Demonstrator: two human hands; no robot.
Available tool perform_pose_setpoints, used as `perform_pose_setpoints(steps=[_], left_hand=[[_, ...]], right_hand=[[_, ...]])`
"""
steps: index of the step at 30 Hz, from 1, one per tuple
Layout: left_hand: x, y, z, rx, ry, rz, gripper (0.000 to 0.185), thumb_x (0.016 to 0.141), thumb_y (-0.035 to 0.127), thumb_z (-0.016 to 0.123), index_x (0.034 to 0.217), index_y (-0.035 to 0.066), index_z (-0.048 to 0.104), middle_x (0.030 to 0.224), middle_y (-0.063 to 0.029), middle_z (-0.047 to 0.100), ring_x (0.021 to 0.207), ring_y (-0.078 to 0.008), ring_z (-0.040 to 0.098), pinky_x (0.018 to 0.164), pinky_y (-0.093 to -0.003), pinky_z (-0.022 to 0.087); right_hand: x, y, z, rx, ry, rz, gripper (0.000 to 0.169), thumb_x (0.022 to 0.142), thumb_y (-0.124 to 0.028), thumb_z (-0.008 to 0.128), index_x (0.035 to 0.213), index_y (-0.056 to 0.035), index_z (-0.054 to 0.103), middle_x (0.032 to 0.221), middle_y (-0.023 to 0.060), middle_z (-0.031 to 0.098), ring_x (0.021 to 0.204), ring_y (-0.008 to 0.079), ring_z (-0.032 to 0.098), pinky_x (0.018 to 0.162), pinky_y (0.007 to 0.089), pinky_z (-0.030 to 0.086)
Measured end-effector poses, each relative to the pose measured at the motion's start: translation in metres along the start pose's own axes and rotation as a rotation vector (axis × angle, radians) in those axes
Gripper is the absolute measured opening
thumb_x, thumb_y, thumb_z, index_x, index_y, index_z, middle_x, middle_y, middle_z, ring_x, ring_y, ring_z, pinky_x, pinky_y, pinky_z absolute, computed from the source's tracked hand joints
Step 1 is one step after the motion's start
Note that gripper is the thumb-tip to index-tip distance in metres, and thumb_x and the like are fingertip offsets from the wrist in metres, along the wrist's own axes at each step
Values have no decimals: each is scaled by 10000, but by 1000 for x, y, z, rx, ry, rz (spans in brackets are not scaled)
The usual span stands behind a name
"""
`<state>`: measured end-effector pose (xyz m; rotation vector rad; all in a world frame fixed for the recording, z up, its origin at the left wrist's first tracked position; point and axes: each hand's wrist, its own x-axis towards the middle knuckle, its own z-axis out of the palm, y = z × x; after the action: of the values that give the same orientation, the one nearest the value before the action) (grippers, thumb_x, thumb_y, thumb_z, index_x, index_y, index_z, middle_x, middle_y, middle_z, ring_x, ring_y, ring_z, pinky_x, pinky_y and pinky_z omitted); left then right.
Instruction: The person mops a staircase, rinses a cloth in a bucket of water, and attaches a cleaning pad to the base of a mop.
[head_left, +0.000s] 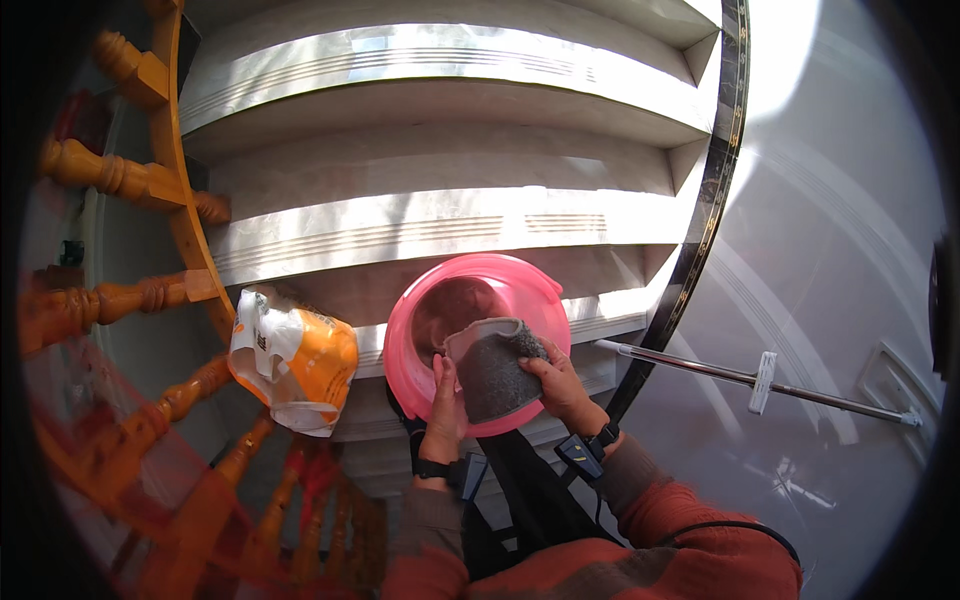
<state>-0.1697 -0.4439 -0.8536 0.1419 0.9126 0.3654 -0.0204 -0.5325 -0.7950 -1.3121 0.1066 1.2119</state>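
A grey fabric pad with a textured face (496, 375) is held over a pink plastic basin (405, 360). My left hand (448, 401) supports its left edge, the fingers mostly upright against the cloth. My right hand (559, 379) grips its right side, thumb on the textured face. The pad's top edge curls open and shows a lighter side. Dark, murky water (450, 307) shows inside the basin behind the pad. The basin stands on the stairs in front of my legs.
An orange and white plastic bag (311, 360) stands left of the basin, beside the wooden balusters (142, 296). Pale stone steps (450, 161) rise ahead. A metal pole with a white clip (697, 366) leans at the right, across the dark wall trim (694, 247).
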Motion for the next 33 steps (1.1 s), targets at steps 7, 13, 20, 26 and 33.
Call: perform_pose_setpoints(steps=[7, 13, 20, 26, 33], left_hand=[[1, 5, 2, -39, -175, 38, 495, 958, 393, 515, 1297, 33, 497, 1214, -85, 594, 1081, -172, 588, 933, -316, 480], [27, -20, -18, 23, 38, 105, 322, 901, 68, 599, 1199, 16, 487, 1105, -84, 585, 978, -183, 606, 865, -300, 516], [17, -9, -13, 31, -121, 64, 374, 995, 338, 360, 1178, 66, 540, 1089, -76, 591, 964, -194, 615, 816, -322, 530], [-1, 4, 14, -168, -51, 42, 331, 972, 325, 405, 1132, 78, 557, 1052, -47, 591, 972, -171, 599, 860, -310, 500], [1, 13, 25, -6, 68, 38, 275, 973, 264, 440, 1103, 57, 567, 957, -39, 607, 847, -137, 614, 736, -262, 515]], right_hand=[[-8, 2, 23, -725, -25, -364, 377, 775, 10, 555, 1151, -8, 573, 1107, 121, 615, 1102, 224, 566, 977, 312, 416], [-7, -6, 50, -1017, -138, -692, 485, 761, -22, 607, 1232, 2, 490, 1286, 213, 498, 1256, 377, 461, 1026, 389, 394], [-11, -8, 76, -1021, -180, -593, 458, 725, -95, 720, 1127, -33, 509, 1238, 207, 467, 1156, 394, 495, 944, 414, 443], [0, 17, 75, -941, -130, -634, 414, 702, -51, 658, 1079, -40, 488, 1144, 196, 468, 1038, 398, 516, 877, 408, 454], [23, 24, 60, -877, -125, -606, 364, 725, -29, 579, 1067, -29, 455, 1023, 170, 494, 932, 303, 513, 838, 356, 440]])
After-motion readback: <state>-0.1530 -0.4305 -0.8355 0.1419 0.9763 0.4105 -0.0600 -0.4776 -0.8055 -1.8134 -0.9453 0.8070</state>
